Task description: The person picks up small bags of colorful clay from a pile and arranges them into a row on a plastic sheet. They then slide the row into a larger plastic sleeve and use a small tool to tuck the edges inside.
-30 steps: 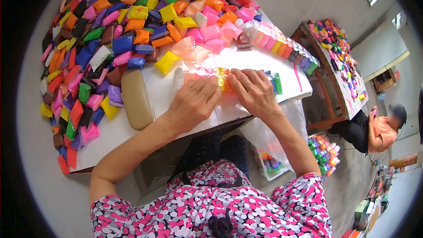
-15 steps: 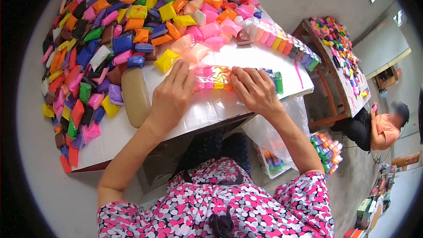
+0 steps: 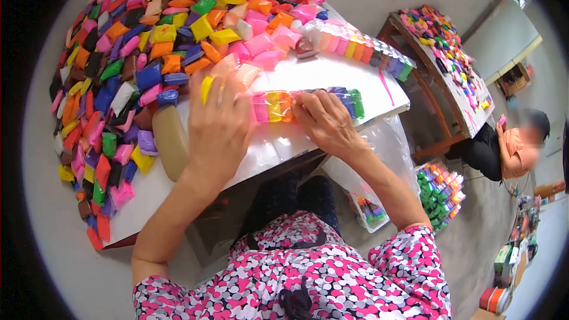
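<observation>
A row of small coloured packets in clear wrap (image 3: 274, 106) lies on the white tabletop, running from pink through yellow and orange to blue and green. My right hand (image 3: 325, 121) grips the row near its middle, thumb and fingers bent against the wrap. My left hand (image 3: 219, 127) hovers at the row's pink end, fingers stretched and smeared by motion, with nothing visible held. Behind those fingers a yellow packet (image 3: 205, 90) and peach packets (image 3: 246, 75) are partly hidden. A smooth tan block (image 3: 169, 142) sits left of this hand.
A large heap of coloured packets (image 3: 139, 44) covers the table's left and back. More wrapped rows (image 3: 361, 50) lie at the back right. Below the table edge are a plastic bag (image 3: 385, 148), a white basket (image 3: 374, 222) and stacked rows (image 3: 438, 195). A person (image 3: 518, 148) sits by another table (image 3: 435, 83).
My left hand has come off the row's left end and moved slightly left, its fingers stretching out. My right hand stays on the row. The whole view has shifted a little.
</observation>
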`<state>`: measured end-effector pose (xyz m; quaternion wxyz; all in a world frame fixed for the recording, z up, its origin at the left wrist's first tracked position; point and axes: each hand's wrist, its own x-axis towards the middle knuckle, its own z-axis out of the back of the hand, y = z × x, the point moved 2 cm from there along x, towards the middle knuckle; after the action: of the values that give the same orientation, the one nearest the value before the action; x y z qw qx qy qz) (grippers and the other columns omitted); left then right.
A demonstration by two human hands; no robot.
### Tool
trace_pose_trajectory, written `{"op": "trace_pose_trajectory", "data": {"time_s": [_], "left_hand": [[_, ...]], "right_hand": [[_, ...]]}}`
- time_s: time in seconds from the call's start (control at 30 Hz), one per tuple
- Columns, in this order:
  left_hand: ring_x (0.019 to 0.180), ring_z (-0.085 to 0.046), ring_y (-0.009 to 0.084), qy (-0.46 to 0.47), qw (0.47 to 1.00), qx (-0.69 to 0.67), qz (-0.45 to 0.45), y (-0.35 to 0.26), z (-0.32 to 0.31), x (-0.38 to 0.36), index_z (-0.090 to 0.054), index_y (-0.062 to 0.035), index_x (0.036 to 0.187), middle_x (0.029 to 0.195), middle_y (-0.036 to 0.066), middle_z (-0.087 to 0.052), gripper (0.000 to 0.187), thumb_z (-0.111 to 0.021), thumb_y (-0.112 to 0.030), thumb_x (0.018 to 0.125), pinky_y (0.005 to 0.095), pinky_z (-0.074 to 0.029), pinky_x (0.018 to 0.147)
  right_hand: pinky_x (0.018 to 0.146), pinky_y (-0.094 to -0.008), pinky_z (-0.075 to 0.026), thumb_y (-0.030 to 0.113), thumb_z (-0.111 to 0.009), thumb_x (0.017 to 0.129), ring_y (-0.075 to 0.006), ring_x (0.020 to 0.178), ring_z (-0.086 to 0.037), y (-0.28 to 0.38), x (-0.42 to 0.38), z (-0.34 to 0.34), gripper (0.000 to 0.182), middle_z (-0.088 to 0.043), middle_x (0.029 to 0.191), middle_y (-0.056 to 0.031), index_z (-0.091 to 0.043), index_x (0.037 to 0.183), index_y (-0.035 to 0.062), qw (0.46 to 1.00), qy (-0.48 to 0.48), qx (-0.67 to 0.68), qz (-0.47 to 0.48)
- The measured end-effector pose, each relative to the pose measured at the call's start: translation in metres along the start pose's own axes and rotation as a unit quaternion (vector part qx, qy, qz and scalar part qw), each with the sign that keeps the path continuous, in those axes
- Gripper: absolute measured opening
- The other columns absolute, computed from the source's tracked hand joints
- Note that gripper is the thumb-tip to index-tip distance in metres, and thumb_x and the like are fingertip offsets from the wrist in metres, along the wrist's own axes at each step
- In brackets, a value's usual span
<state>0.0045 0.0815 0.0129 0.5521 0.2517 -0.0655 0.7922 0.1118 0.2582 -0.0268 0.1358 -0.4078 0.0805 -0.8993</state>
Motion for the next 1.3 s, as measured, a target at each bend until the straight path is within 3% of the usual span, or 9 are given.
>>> {"op": "trace_pose_trajectory", "data": {"time_s": [0.17, 0.3, 0.4, 0.47, 0.57, 0.7, 0.93, 1.03, 1.3], "left_hand": [[0.125, -0.048, 0.032, -0.006, 0.964, -0.208, -0.167, -0.01, -0.06, 0.052, -0.042, -0.0042, 0.139, 0.138, 0.017, -0.048, 0.079, -0.076, -0.034, 0.073, 0.0465, -0.032, 0.111], [0.124, -0.049, 0.0318, -0.017, 0.973, -0.174, -0.149, -0.009, -0.068, 0.049, -0.044, -0.0057, 0.139, 0.139, 0.015, -0.048, 0.079, -0.077, -0.035, 0.074, 0.0449, -0.036, 0.108], [0.123, -0.049, 0.0322, -0.007, 0.978, -0.161, -0.135, -0.012, -0.063, 0.049, -0.042, -0.0077, 0.141, 0.14, 0.015, -0.047, 0.078, -0.076, -0.035, 0.076, 0.0451, -0.037, 0.107], [0.123, -0.05, 0.0325, -0.003, 0.979, -0.157, -0.131, -0.014, -0.06, 0.048, -0.041, -0.0094, 0.143, 0.14, 0.016, -0.047, 0.079, -0.076, -0.034, 0.076, 0.0447, -0.037, 0.107], [0.122, -0.05, 0.0329, 0.014, 0.979, -0.159, -0.124, -0.013, -0.058, 0.048, -0.041, -0.0114, 0.144, 0.14, 0.016, -0.048, 0.079, -0.076, -0.032, 0.077, 0.0439, -0.038, 0.106], [0.118, -0.054, 0.0339, 0.018, 0.975, -0.191, -0.108, -0.013, -0.056, 0.05, -0.041, -0.0131, 0.145, 0.138, 0.018, -0.049, 0.08, -0.077, -0.031, 0.076, 0.0442, -0.042, 0.103], [0.112, -0.057, 0.0341, -0.004, 0.978, -0.178, -0.108, -0.012, -0.059, 0.049, -0.041, -0.0142, 0.145, 0.135, 0.019, -0.051, 0.078, -0.076, -0.029, 0.076, 0.0448, -0.045, 0.097], [0.112, -0.057, 0.0338, -0.008, 0.979, -0.173, -0.107, -0.012, -0.061, 0.047, -0.041, -0.0156, 0.145, 0.135, 0.018, -0.051, 0.077, -0.076, -0.03, 0.077, 0.0443, -0.045, 0.098], [0.118, -0.053, 0.0335, -0.002, 0.98, -0.168, -0.11, -0.012, -0.062, 0.046, -0.039, -0.0195, 0.147, 0.139, 0.017, -0.047, 0.078, -0.074, -0.032, 0.079, 0.0472, -0.041, 0.103]], "right_hand": [[0.076, -0.0355, -0.049, 0.006, -0.065, 0.074, -0.0231, 0.087, -0.058, -0.004, -0.004, -0.002, 0.027, -0.054, 0.104, -0.0098, -0.064, 0.1, 0.0008, 0.999, 0.018, 0.036, -0.021], [0.074, -0.035, -0.051, 0.003, -0.066, 0.072, -0.0235, 0.087, -0.063, -0.01, -0.019, 0.037, 0.016, -0.063, 0.096, -0.0088, -0.065, 0.088, 0.0053, 0.991, -0.047, 0.124, -0.033], [0.066, -0.0351, -0.052, 0.011, -0.064, 0.088, -0.0243, 0.071, -0.067, -0.046, -0.035, 0.062, 0.011, -0.068, 0.083, -0.012, -0.066, 0.087, 0.0005, 0.878, -0.148, 0.157, -0.427], [0.063, -0.032, -0.049, 0.033, -0.063, 0.094, -0.0176, 0.068, -0.063, -0.079, -0.052, 0.055, 0.038, -0.068, 0.077, -0.0108, -0.068, 0.088, -0.0039, 0.82, -0.078, 0.174, -0.539], [0.06, -0.0253, -0.041, 0.038, -0.065, 0.093, -0.0079, 0.062, -0.048, -0.08, -0.047, 0.039, 0.041, -0.064, 0.076, -0.0027, -0.068, 0.088, -0.0025, 0.704, 0.011, 0.286, -0.65], [0.056, -0.0264, -0.041, 0.034, -0.076, 0.084, -0.0078, 0.062, -0.051, -0.081, -0.054, 0.032, 0.036, -0.06, 0.065, -0.0012, -0.066, 0.076, -0.0002, 0.735, -0.003, 0.313, -0.601], [0.054, -0.0238, -0.042, 0.017, -0.077, 0.08, -0.0097, 0.06, -0.054, -0.062, -0.062, 0.04, 0.02, -0.065, 0.07, -0.0038, -0.066, 0.081, -0.0003, 0.622, -0.049, 0.391, -0.677], [0.054, -0.0225, -0.041, 0.011, -0.075, 0.079, -0.0089, 0.06, -0.052, -0.059, -0.074, 0.034, 0.015, -0.065, 0.072, -0.005, -0.066, 0.083, -0.0002, 0.664, -0.094, 0.349, -0.655], [0.07, -0.0317, -0.044, 0.052, -0.069, 0.084, -0.0144, 0.07, -0.055, -0.076, -0.055, 0.05, 0.057, -0.066, 0.076, -0.0085, -0.069, 0.088, -0.0056, 0.633, -0.003, 0.293, -0.716]]}}
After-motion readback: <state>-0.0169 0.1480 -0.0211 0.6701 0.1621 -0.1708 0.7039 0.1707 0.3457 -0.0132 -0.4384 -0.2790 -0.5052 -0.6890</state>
